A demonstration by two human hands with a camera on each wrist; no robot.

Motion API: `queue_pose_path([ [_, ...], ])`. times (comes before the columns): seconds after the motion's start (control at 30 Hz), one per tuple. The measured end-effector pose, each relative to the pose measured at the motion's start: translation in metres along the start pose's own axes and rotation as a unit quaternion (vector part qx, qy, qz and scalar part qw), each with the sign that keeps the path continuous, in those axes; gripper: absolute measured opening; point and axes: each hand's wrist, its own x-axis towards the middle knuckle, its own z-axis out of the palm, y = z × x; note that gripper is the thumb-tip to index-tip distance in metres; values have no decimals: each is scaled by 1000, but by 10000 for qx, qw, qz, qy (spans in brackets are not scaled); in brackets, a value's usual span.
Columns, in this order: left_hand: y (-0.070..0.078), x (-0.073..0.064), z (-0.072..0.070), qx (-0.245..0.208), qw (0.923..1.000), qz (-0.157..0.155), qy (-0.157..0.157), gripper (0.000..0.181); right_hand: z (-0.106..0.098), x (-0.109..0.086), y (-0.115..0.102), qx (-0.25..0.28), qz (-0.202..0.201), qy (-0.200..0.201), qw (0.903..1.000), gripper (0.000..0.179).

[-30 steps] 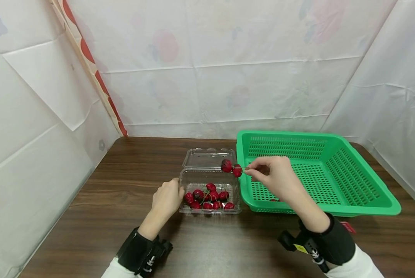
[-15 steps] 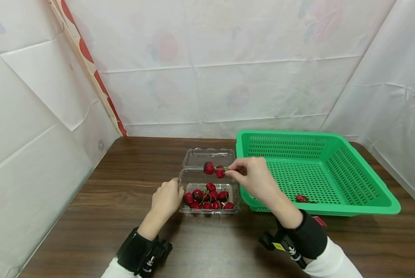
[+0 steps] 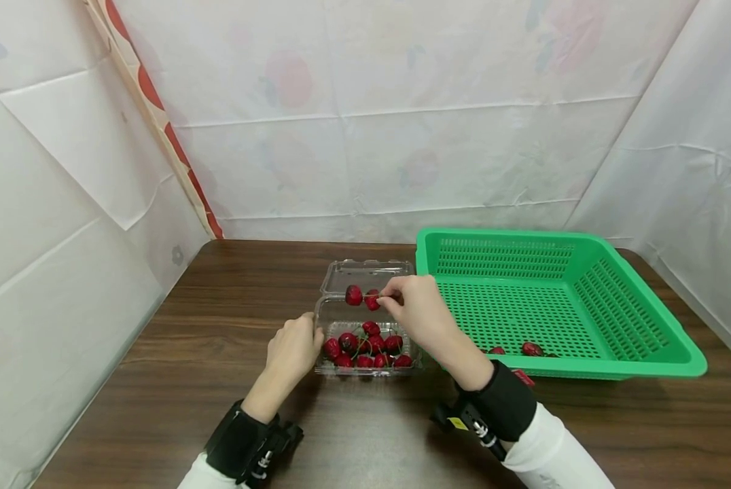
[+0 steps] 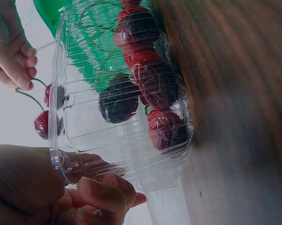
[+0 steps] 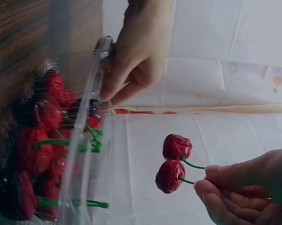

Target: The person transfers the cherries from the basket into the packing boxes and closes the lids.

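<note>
My right hand (image 3: pixel 418 309) pinches the green stems of a pair of dark red cherries (image 5: pixel 171 176). They hang above the clear plastic box (image 3: pixel 414 370), near the back of its open half. Several cherries (image 3: pixel 376 344) with green stems lie in the box. At the box's left side, my left hand (image 3: pixel 293 346) grips the rim between thumb and fingers, as the left wrist view (image 4: pixel 103 197) bears out. The box's lid (image 3: pixel 341 278) lies folded back behind it.
A green perforated basket (image 3: pixel 653 370) stands just right of the box, with a few cherries (image 3: pixel 532 349) near its front wall. The brown wooden table (image 3: pixel 219 326) runs under everything. White patterned sheeting (image 3: pixel 365 136) closes off the back and sides.
My right hand has carried the pair of cherries leftward, from the basket's left edge to above the box. More cherries in the basket have come into sight. The left hand stays put.
</note>
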Motion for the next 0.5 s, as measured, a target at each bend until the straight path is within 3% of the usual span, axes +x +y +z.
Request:
queue_pose_path([
  [0.5, 0, 0, 0, 61, 10000, -20, -8, 22, 30, 5, -13, -1107, -246, -140, 9935, 10],
])
